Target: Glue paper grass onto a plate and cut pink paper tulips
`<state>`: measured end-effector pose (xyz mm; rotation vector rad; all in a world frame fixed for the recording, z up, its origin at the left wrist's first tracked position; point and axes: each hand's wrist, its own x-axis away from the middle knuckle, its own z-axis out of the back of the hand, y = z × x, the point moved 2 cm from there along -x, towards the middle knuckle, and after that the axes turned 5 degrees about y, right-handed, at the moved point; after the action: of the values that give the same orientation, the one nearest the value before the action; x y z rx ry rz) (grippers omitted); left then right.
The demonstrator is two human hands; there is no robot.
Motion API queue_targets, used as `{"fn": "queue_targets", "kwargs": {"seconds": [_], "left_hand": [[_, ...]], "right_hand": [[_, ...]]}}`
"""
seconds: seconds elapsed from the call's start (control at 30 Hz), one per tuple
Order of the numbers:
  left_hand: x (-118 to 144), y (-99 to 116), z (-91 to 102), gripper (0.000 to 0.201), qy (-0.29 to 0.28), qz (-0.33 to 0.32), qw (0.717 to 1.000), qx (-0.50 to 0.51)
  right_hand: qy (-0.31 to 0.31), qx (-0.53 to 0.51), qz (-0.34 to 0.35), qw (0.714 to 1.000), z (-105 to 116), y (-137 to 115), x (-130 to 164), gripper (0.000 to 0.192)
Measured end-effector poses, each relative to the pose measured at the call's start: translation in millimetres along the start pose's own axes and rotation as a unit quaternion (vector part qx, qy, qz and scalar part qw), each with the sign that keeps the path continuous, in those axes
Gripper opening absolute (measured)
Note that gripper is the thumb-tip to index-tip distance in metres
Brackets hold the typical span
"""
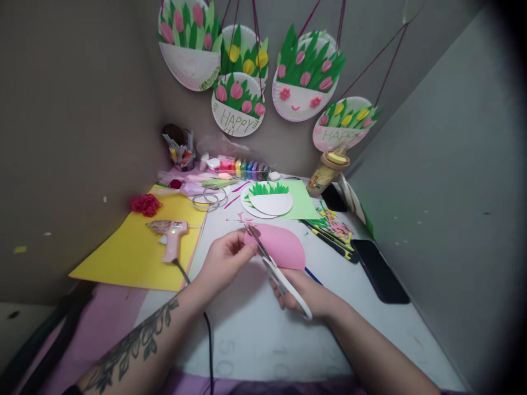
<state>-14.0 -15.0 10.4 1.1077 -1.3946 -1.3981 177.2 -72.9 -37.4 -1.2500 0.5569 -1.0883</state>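
Pink paper (280, 247) is pinched steady by the left hand (224, 263) as the right hand (302, 293) grips scissors (275, 269), blades pointing toward 11 o'clock. Glue gun (171, 238) rests at 9 o'clock on the surface (255, 329).

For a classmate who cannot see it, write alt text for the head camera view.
The left hand holds a pink paper piece while the right hand cuts it with white scissors. A pink glue gun lies on yellow paper.

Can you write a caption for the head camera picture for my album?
Left hand pinches pink paper while right hand cuts it with white scissors, glue gun nearby.
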Motion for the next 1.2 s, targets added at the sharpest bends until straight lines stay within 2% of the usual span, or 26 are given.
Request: {"fn": "queue_targets", "kwargs": {"seconds": [0.63, 1.2], "left_hand": [[0.4, 5.9, 4.5, 0.030, 0.010, 0.021, 0.999, -0.048], [-0.8, 3.0, 5.4, 0.023, -0.013, -0.005, 0.998, -0.061]], "right_hand": [[-0.002, 0.032, -0.021, 0.999, 5.0, -5.9, -2.7, 0.021], [-0.043, 0.032, -0.036, 0.998, 12.4, -7.3, -2.2, 0.021]]}}
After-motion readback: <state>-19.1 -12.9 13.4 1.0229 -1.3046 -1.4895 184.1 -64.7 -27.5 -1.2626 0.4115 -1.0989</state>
